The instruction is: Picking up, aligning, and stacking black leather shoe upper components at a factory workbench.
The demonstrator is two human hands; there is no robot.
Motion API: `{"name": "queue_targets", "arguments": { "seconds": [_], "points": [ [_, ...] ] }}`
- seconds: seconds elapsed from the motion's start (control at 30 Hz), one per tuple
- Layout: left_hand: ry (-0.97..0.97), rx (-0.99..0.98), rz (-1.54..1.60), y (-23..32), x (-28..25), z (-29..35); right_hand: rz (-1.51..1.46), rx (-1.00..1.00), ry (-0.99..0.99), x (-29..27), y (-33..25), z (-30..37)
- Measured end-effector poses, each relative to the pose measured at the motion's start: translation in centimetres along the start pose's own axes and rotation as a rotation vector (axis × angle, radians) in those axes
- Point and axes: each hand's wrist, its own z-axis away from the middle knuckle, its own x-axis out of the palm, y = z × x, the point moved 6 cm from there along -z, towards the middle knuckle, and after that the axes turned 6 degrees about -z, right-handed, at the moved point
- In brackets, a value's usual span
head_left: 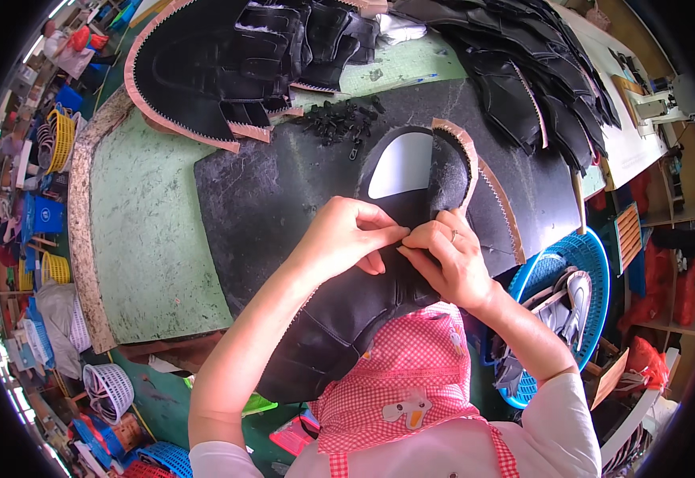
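Note:
A black shoe upper (323, 334) with stitched seams and a pinkish zigzag-cut edge lies over the near side of the work surface and hangs down to my apron. Its upper end curls into a loop round a pale opening. My right hand (447, 255) is closed on the upper just below that curled end. Beside it, the fingertips of my left hand (347, 235) are pinched together against the right thumb; whatever small thing they hold is hidden. Beyond my hands lies a loose pile of small black buckles (339, 121).
A dark mat (236, 215) covers part of the green tabletop (144, 239). Stacked black shoe uppers lie at the far left (188, 72) and far right (515, 72). At the right, below the table edge, stands a blue plastic basket (598, 279) holding shoe parts.

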Motion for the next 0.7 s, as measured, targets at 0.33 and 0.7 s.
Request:
{"name": "queue_targets", "arguments": {
  "seconds": [0.33, 0.7],
  "points": [
    [0.121, 0.147, -0.044, -0.8, 0.6, 0.1, -0.082, 0.184, 0.018, -0.5, 0.1, -0.8],
    [0.078, 0.162, -0.153, 0.3, 0.6, 0.4, -0.035, 0.09, -0.093, -0.3, -1.0, 1.2]
  ]
}}
